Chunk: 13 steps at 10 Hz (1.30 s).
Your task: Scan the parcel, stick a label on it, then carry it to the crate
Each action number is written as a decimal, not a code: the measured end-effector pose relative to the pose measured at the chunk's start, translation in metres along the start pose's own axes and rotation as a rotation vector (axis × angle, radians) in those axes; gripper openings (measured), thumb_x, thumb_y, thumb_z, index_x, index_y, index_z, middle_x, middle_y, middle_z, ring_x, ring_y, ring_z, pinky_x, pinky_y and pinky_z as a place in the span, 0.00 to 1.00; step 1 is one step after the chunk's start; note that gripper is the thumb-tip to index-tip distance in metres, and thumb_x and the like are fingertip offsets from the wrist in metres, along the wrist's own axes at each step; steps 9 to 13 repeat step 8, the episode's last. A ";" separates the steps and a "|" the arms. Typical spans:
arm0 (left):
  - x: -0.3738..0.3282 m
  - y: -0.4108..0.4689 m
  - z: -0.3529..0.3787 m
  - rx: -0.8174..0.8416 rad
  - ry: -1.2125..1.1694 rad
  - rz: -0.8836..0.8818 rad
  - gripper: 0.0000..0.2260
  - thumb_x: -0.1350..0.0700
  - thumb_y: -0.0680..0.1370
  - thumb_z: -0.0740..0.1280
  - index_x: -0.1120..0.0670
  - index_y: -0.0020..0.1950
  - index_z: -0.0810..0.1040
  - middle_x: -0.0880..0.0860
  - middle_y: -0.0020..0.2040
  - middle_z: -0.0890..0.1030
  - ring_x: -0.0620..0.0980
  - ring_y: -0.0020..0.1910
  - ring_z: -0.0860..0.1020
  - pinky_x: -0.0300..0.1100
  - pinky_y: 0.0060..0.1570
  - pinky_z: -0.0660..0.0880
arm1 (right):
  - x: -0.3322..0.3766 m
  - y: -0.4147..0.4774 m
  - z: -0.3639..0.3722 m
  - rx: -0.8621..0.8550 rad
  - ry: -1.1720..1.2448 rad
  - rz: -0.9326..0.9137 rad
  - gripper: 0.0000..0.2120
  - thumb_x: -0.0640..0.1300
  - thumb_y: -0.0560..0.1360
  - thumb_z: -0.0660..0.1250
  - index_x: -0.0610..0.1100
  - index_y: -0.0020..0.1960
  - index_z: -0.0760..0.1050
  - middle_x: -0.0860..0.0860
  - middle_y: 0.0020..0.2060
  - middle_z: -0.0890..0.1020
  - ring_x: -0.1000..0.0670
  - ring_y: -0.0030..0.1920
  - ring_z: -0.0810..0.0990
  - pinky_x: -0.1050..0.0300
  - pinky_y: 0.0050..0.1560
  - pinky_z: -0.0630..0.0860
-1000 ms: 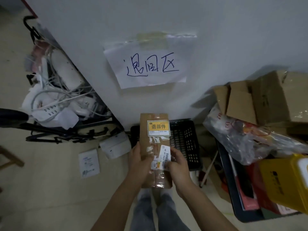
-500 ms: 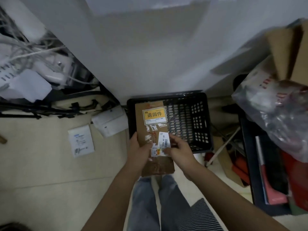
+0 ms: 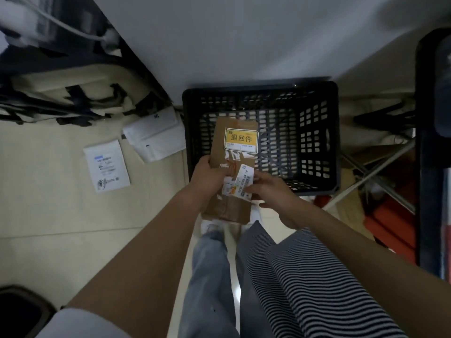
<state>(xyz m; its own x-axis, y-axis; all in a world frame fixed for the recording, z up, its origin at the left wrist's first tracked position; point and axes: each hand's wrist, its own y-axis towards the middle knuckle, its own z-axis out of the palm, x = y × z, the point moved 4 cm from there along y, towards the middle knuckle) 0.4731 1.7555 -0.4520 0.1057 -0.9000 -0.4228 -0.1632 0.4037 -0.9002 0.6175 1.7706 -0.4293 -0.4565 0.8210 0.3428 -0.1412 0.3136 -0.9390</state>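
Left hand point(image 3: 207, 175) grips the parcel point(image 3: 230, 167) by its left edge, thumb across the face. Right hand point(image 3: 273, 191) holds the right edge, fingers lying on a white barcode sticker point(image 3: 242, 184) on the parcel's face. Both hands closed on the parcel, held in the air in front of the person's legs.

Parcel is a flat brown carton, long axis pointing away from the hands. Yellow label point(image 3: 241, 140) with black characters sits on its far half, beyond both hands. Far end of the parcel overlaps the near-left part of the crate point(image 3: 314, 142), above its rim; can't tell if it touches.

Crate is black, slotted plastic, on the floor just beyond the hands, against a white wall.

Left of the left hand: two white mailers on the floor, a larger one point(image 3: 156, 135) just beside the crate, a smaller printed one point(image 3: 106, 165) further left.

Right of the right hand: metal bars and red items, blurred.
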 end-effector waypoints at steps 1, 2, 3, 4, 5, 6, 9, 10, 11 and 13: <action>0.012 0.014 0.001 0.007 0.001 0.004 0.22 0.58 0.75 0.70 0.54 0.68 0.69 0.54 0.59 0.80 0.53 0.51 0.80 0.42 0.44 0.76 | -0.003 0.016 -0.002 0.000 0.013 -0.004 0.19 0.33 0.75 0.64 0.45 0.64 0.75 0.48 0.53 0.81 0.56 0.43 0.78 0.66 0.31 0.71; 0.021 0.027 0.004 0.027 -0.012 0.008 0.22 0.59 0.75 0.69 0.53 0.69 0.69 0.53 0.60 0.80 0.50 0.48 0.80 0.41 0.41 0.76 | -0.008 0.028 -0.004 -0.012 0.024 0.002 0.19 0.34 0.75 0.64 0.48 0.63 0.75 0.50 0.51 0.81 0.56 0.43 0.78 0.65 0.34 0.68; 0.023 0.037 0.006 0.006 -0.026 0.024 0.23 0.59 0.76 0.67 0.53 0.71 0.68 0.53 0.61 0.79 0.52 0.52 0.81 0.43 0.44 0.78 | -0.011 0.037 -0.003 -0.016 0.037 -0.016 0.21 0.33 0.74 0.64 0.49 0.63 0.75 0.49 0.53 0.82 0.52 0.48 0.80 0.63 0.37 0.71; 0.019 0.044 0.008 0.005 -0.039 0.049 0.24 0.59 0.76 0.66 0.53 0.72 0.67 0.54 0.62 0.79 0.53 0.54 0.81 0.44 0.46 0.79 | -0.009 0.044 -0.005 -0.017 0.064 -0.044 0.21 0.32 0.74 0.64 0.49 0.64 0.74 0.50 0.51 0.82 0.53 0.47 0.80 0.64 0.36 0.74; 0.015 0.050 0.007 -0.007 -0.035 0.089 0.23 0.60 0.77 0.66 0.53 0.72 0.68 0.53 0.62 0.79 0.52 0.52 0.81 0.40 0.39 0.78 | -0.003 0.047 -0.006 0.014 0.047 -0.081 0.22 0.33 0.74 0.65 0.50 0.64 0.73 0.56 0.44 0.80 0.60 0.42 0.77 0.74 0.25 0.71; 0.011 0.057 0.004 0.000 -0.029 0.141 0.24 0.62 0.76 0.65 0.52 0.72 0.68 0.51 0.62 0.79 0.49 0.53 0.81 0.37 0.39 0.78 | 0.003 0.054 -0.006 0.060 -0.018 -0.148 0.25 0.35 0.74 0.67 0.54 0.67 0.68 0.61 0.42 0.77 0.63 0.41 0.73 0.79 0.23 0.67; 0.037 0.048 -0.006 -0.052 0.165 0.246 0.23 0.61 0.75 0.66 0.47 0.69 0.69 0.48 0.61 0.78 0.49 0.59 0.77 0.44 0.60 0.73 | -0.010 0.060 -0.012 0.064 -0.358 -0.155 0.32 0.36 0.74 0.66 0.52 0.73 0.60 0.51 0.54 0.78 0.52 0.51 0.79 0.62 0.50 0.76; 0.037 0.048 -0.006 -0.052 0.165 0.246 0.23 0.61 0.75 0.66 0.47 0.69 0.69 0.48 0.61 0.78 0.49 0.59 0.77 0.44 0.60 0.73 | -0.010 0.060 -0.012 0.064 -0.358 -0.155 0.32 0.36 0.74 0.66 0.52 0.73 0.60 0.51 0.54 0.78 0.52 0.51 0.79 0.62 0.50 0.76; 0.037 0.048 -0.006 -0.052 0.165 0.246 0.23 0.61 0.75 0.66 0.47 0.69 0.69 0.48 0.61 0.78 0.49 0.59 0.77 0.44 0.60 0.73 | -0.010 0.060 -0.012 0.064 -0.358 -0.155 0.32 0.36 0.74 0.66 0.52 0.73 0.60 0.51 0.54 0.78 0.52 0.51 0.79 0.62 0.50 0.76; 0.037 0.048 -0.006 -0.052 0.165 0.246 0.23 0.61 0.75 0.66 0.47 0.69 0.69 0.48 0.61 0.78 0.49 0.59 0.77 0.44 0.60 0.73 | -0.010 0.060 -0.012 0.064 -0.358 -0.155 0.32 0.36 0.74 0.66 0.52 0.73 0.60 0.51 0.54 0.78 0.52 0.51 0.79 0.62 0.50 0.76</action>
